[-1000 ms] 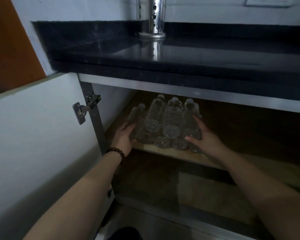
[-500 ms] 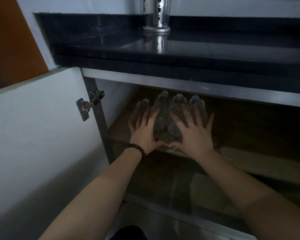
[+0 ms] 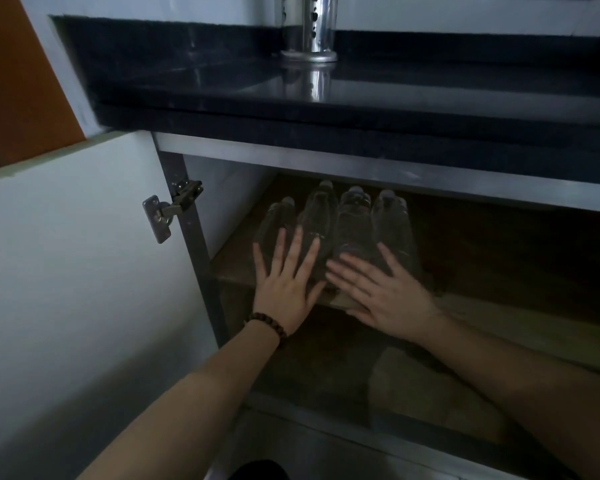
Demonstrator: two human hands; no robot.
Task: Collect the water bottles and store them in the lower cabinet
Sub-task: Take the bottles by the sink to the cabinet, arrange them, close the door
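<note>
Bottles (image 3: 340, 223) on shelf, under 2 flat hands

Dim light; black countertop (image 3: 430, 98), white wall (image 3: 465, 12), orange panel (image 3: 18, 84) at left.

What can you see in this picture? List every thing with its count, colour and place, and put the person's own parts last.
water bottles: at least four, clear, lying side by side on the cabinet shelf, caps pointing inward
shelf: one, brown wood, inside the lower cabinet
cabinet door: one, white, swung open at the left
hinge: one, silver metal, on the door's inner edge
countertop: one, glossy black, above the cabinet
perforated holder: one, shiny metal, standing on the countertop
bead bracelet: one, dark brown, on the left wrist
left hand: flat, fingers spread against the bottles
right hand: flat, fingers spread against the bottles
</note>
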